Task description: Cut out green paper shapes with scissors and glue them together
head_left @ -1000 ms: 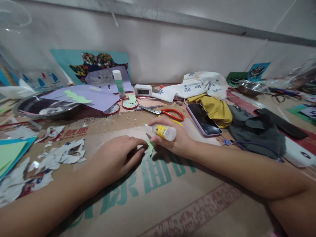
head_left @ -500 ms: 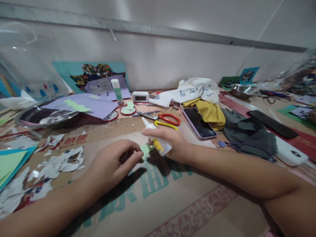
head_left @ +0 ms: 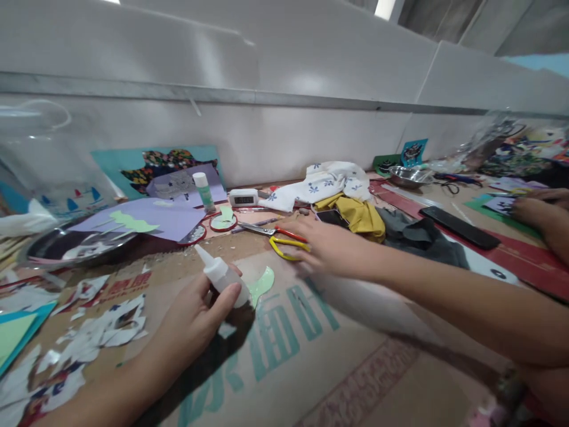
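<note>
A white squeeze bottle of glue (head_left: 229,281) with a pointed nozzle is gripped in my left hand (head_left: 202,308), tilted toward the upper left. Just right of the bottle, a curved light green paper piece (head_left: 263,286) shows on the cardboard, part of it hidden behind the bottle. My right hand (head_left: 322,246) reaches over the handles of the scissors (head_left: 288,243), one loop red and one yellow. Its fingers look stretched out and slightly blurred at the loops; whether they touch them is unclear. The scissors lie flat, blades pointing left.
Torn white paper scraps (head_left: 106,323) litter the left side. Behind stand a metal bowl (head_left: 33,255) under purple paper (head_left: 178,222), a glue stick (head_left: 203,193) and a digital timer (head_left: 243,197). Yellow cloth (head_left: 355,216) partly covers a phone. Another person's hand (head_left: 540,210) works at far right.
The glue bottle has passed from my right hand to my left. My right hand has moved up and right to the scissors, off the green paper. The view has tilted up.
</note>
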Available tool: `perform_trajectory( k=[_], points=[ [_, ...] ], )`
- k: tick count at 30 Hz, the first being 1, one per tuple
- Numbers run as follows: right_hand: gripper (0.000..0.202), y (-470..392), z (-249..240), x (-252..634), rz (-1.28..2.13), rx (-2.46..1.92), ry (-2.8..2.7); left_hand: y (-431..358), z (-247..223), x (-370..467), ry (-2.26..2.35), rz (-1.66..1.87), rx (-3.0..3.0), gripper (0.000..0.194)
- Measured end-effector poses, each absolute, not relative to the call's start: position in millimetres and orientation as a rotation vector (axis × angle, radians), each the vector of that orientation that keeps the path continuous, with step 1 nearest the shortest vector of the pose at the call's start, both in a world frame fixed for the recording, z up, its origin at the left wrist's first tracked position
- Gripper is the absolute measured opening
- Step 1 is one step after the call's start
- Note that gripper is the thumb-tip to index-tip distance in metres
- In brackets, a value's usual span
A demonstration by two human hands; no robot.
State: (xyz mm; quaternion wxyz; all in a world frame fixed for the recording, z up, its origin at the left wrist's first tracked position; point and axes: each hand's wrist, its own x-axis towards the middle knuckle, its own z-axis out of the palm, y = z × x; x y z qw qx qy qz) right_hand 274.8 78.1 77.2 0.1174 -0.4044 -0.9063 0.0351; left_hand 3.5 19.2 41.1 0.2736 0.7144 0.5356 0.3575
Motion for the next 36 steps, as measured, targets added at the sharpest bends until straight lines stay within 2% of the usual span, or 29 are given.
perform_trajectory(
  k=[1,4,7,10,24,29,34,36],
  points=[
    [0.059,85.1,75.8,289.1,0.058,-1.374,-2.643,19.6,41.0,3.8,1.441,0.953,1.898,0.032],
    [0.082,99.4,65.2,325.2,-0.175,-1.99,-2.491,18.8,41.2,6.4,1.396,0.927,1.86,0.034],
    [0.092,101.9,55.5,345.1,-0.189,-2.217,-2.395,17.1,41.7,8.4,1.378,0.896,1.85,0.032],
    [0.094,101.5,52.3,353.1,-0.141,-2.26,-2.342,16.2,42.3,8.1,1.392,0.884,1.869,0.031],
    [0.076,118.6,44.9,359.4,-0.176,-2.204,-2.238,19.8,30.9,5.1,1.355,0.818,1.953,0.035],
    [0.076,119.0,42.5,356.4,-0.183,-2.194,-2.236,20.9,30.5,5.6,1.336,0.825,1.974,0.032],
    [0.088,115.3,59.0,367.4,-0.032,-2.137,-2.307,22.2,25.8,3.4,1.314,0.834,2.008,0.034],
    [0.071,115.6,73.6,377.4,0.063,-2.102,-2.352,22.7,22.1,2.1,1.306,0.856,1.995,0.035]
  ],
)
